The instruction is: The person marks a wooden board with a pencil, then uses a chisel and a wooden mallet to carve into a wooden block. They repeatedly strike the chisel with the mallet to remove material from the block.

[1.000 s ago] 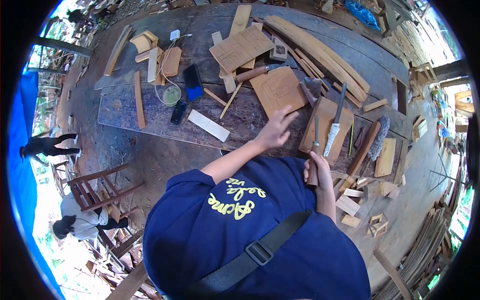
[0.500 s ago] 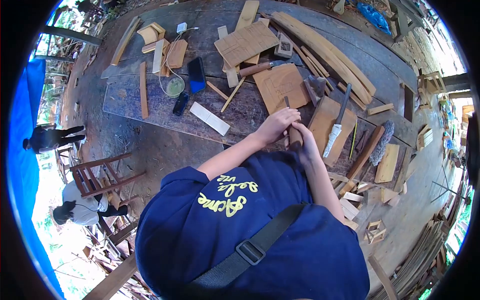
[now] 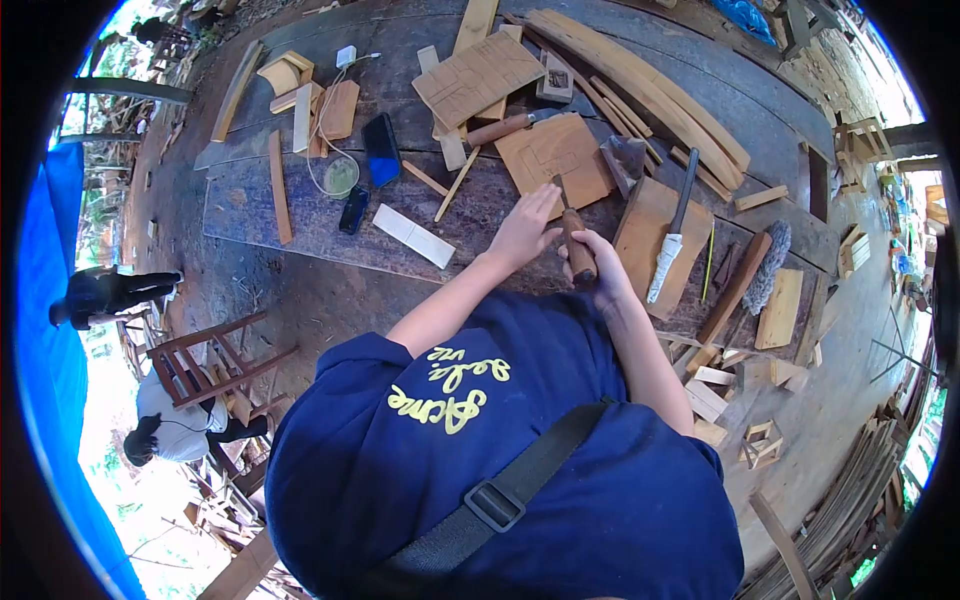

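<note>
- The right hand [image 3: 600, 268] is wrapped in a closed fist around the wooden handle of a chisel [image 3: 574, 236], whose blade points away from the person toward a square wooden panel [image 3: 553, 157].
- The left hand [image 3: 523, 232] is loosely open with its fingers [image 3: 545, 200] stretched forward; it holds nothing, lies on the workbench [image 3: 300, 255] just left of the chisel's shaft, and its fingertips reach the near edge of the square panel.
- The chisel's tip lies at the near edge of that panel, which bears carved rectangular grooves; whether the edge actually bites the wood cannot be made out.
- Just right of the right hand lies a plain wooden board [image 3: 655, 225], and across it a tool with a white-wrapped handle [image 3: 670, 250].
- Further right lie a dark wooden strip [image 3: 735, 285], a wire brush [image 3: 770, 265] and a pale small board [image 3: 780, 308].
- Beyond the panel rest a second wooden-handled tool [image 3: 500, 128] and a larger panel with scored lines [image 3: 478, 78].
- To the left on the bench lie a white flat strip [image 3: 413, 235], two dark phones [image 3: 380, 150], a greenish round lid [image 3: 341, 176] and a white cable with charger [image 3: 347, 57].
- Long curved slats [image 3: 650, 95] are stacked at the far right of the bench.
- Another person in a white top [image 3: 170, 425] crouches on the ground at lower left, beside a wooden chair [image 3: 205, 360].
</note>
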{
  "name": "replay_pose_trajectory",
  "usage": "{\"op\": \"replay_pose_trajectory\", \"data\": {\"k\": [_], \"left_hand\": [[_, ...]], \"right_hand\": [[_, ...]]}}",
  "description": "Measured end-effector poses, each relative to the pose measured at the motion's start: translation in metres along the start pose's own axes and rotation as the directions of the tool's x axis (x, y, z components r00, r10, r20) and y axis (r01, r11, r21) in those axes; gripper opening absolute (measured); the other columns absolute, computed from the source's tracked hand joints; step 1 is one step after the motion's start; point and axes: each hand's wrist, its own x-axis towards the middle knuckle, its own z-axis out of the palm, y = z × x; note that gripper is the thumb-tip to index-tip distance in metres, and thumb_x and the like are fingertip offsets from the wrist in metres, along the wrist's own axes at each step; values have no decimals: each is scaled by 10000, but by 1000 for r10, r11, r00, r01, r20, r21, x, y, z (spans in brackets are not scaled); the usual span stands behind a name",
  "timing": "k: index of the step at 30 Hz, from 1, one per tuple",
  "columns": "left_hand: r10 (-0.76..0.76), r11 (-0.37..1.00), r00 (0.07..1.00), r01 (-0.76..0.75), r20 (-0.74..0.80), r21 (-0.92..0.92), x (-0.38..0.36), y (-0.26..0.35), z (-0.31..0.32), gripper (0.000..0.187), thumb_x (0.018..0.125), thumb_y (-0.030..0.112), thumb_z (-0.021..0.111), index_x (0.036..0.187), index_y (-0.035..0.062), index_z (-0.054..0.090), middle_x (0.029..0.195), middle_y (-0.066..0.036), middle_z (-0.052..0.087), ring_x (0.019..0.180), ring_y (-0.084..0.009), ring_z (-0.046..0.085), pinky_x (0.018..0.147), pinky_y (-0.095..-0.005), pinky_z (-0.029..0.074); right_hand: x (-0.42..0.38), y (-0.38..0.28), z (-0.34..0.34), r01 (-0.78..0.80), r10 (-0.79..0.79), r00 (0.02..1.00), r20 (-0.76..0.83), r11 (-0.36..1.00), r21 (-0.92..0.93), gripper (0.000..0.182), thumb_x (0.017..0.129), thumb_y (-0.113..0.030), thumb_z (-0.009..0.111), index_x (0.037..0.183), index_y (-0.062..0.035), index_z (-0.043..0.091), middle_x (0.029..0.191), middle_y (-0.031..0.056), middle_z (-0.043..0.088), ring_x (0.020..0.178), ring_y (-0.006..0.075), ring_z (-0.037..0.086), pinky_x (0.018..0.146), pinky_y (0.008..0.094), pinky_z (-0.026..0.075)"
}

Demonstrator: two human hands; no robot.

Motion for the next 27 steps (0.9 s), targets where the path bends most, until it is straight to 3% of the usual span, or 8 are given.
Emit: {"op": "replay_pose_trajectory", "data": {"k": [6,15,18,25,27], "left_hand": [[-91,974,995,79,45,212,-14,-35,27,691,908,300,599,1421,-78,333,1471,-255,364,1412,-358,295,1146,-492,254],[-79,930,997,65,24,362,-22,-44,44,729,856,315,662,1415,-50,371,1499,-214,342,1426,-316,287,1140,-488,268],[-102,926,994,85,26,368,-22,-43,45,732,849,300,671,1426,-33,367,1507,-191,342,1428,-297,288,1139,-498,267],[-141,927,989,119,34,355,-23,-38,43,740,844,274,677,1443,-13,352,1517,-173,336,1434,-277,280,1136,-514,264],[-147,931,989,134,12,338,-23,-37,43,744,841,264,680,1446,-13,347,1520,-171,332,1438,-273,274,1135,-517,263]], "right_hand": [[0,-2,5,-41,42,997,-67,999,14,235,932,-262,505,979,-31,507,749,76,609,464,188,560,408,316,443],[6,-16,12,-52,57,996,-71,996,70,277,932,-285,522,1013,-22,493,759,99,617,469,200,551,394,316,404],[8,-24,15,-61,64,995,-82,997,36,348,918,-278,537,1131,-22,434,784,102,606,439,180,508,388,285,376],[8,-38,22,-84,90,985,-150,995,47,316,898,-271,558,1071,-29,449,772,104,604,419,170,491,342,253,338],[6,-44,24,-91,109,982,-151,988,127,286,890,-265,576,1023,-37,465,769,107,607,419,163,490,335,245,345]]}}
